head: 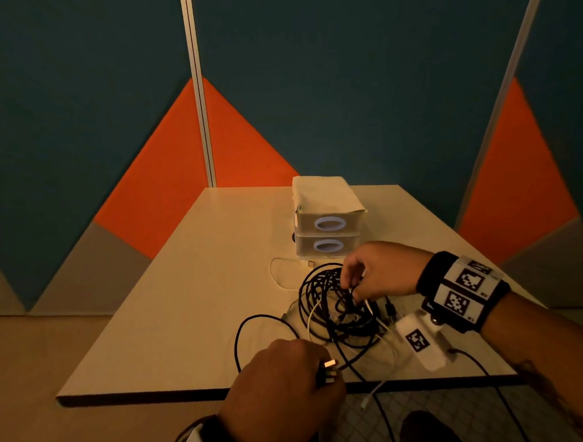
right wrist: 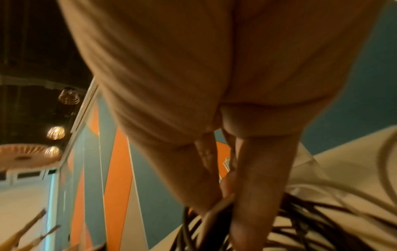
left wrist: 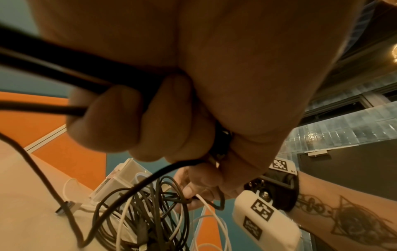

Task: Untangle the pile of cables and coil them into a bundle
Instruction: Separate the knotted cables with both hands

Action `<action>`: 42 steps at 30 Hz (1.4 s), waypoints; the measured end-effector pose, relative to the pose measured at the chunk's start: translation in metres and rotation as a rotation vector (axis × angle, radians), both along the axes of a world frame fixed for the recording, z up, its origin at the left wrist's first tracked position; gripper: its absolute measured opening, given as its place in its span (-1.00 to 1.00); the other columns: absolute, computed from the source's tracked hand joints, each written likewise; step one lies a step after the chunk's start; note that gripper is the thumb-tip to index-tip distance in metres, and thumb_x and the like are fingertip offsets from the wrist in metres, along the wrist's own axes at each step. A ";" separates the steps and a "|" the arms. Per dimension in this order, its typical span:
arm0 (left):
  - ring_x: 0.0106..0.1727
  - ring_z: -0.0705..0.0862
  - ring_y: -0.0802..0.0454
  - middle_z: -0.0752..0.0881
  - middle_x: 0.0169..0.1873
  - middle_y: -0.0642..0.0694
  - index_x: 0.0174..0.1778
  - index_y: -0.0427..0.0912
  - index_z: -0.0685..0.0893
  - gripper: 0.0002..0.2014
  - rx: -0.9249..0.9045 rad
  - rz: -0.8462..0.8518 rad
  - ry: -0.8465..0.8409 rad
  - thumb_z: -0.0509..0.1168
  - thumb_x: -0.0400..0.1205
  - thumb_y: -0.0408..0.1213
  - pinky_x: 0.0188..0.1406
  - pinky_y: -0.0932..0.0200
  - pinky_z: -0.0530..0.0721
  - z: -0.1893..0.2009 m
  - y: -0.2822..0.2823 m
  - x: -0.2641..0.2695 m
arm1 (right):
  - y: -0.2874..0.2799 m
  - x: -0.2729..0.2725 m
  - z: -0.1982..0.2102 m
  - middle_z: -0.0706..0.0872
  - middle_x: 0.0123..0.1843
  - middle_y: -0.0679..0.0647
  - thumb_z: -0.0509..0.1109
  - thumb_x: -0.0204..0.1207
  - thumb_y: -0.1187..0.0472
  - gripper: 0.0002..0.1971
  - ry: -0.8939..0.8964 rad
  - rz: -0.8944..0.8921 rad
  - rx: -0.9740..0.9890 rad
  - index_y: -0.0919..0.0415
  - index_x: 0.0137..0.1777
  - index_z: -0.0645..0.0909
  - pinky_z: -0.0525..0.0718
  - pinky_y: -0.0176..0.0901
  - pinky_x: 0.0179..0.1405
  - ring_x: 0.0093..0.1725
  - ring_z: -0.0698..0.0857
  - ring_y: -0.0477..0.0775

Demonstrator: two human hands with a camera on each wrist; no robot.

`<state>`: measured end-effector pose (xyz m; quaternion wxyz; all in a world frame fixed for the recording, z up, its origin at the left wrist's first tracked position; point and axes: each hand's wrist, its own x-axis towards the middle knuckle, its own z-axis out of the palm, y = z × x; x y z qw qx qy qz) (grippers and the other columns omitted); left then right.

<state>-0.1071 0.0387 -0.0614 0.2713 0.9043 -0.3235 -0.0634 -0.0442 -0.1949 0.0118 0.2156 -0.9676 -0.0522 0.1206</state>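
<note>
Black cable loop [head: 255, 329] lying slack on table [head: 153, 331] at 9 o'clock of the pile, running into left hand [head: 283, 392]. Left hand fisted at the near table edge, 6 o'clock of the pile, fingers [left wrist: 120, 118] curled round several black strands with metal USB plugs [head: 330, 368] poking out at the thumb side. Pile of cables [head: 336, 307] at table centre-right: black loops mostly, a few white cables [head: 311, 317] threaded through, one white end hanging off the near edge. Judged light, limp, no spring to speak of; jackets likely smooth, so loops should slide past one another but snag at plugs (pulling hard on a snag would only tighten it). Best hold judged to be at a plug end, feeding length through loosely rather than tugging mid-span. Two stacked white boxes [head: 326, 225] at 12 o'clock of the pile, close behind it, with a white lead and a small connector in between. Right hand [head: 382, 273] at 2 o'clock, palm down, wrist raised, fingertips [head: 346, 279] dipped into the top of the tangle and pinching strands there; exact strand not resolvable (right wrist view blurred). Hands apart, pile between them. Untangling judged barely begun; nothing coiled.
</note>
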 end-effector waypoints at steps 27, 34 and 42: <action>-0.18 0.70 0.17 0.68 -0.25 0.09 -0.28 0.10 0.60 -0.75 -0.002 0.042 0.010 0.29 0.70 0.06 -0.14 0.23 0.69 0.001 0.008 -0.002 | -0.006 -0.009 -0.012 0.73 -0.09 -0.13 0.62 0.37 0.11 -0.90 -0.277 -0.136 -0.147 -0.04 -0.14 0.77 0.62 -0.29 -0.16 -0.10 0.70 -0.13; -0.31 0.65 0.19 0.67 -0.35 0.09 -0.32 0.05 0.60 -0.70 -0.117 0.103 -0.036 0.29 0.66 0.11 -0.28 0.20 0.63 0.001 0.001 0.003 | 0.005 -0.015 -0.018 0.79 -0.14 -0.13 0.60 0.44 0.04 -0.92 -0.375 -0.108 -0.130 -0.07 -0.08 0.85 0.74 -0.16 -0.03 -0.13 0.73 -0.14; -0.32 0.69 0.14 0.74 -0.37 0.04 -0.26 -0.02 0.70 -0.74 -0.339 0.230 -0.124 0.44 0.65 0.04 -0.31 0.14 0.64 0.003 -0.024 0.034 | 0.019 -0.022 -0.036 0.70 -0.24 -0.16 0.60 0.45 0.10 -0.89 -0.512 -0.150 -0.078 -0.07 -0.04 0.86 0.61 -0.39 -0.14 -0.23 0.67 -0.23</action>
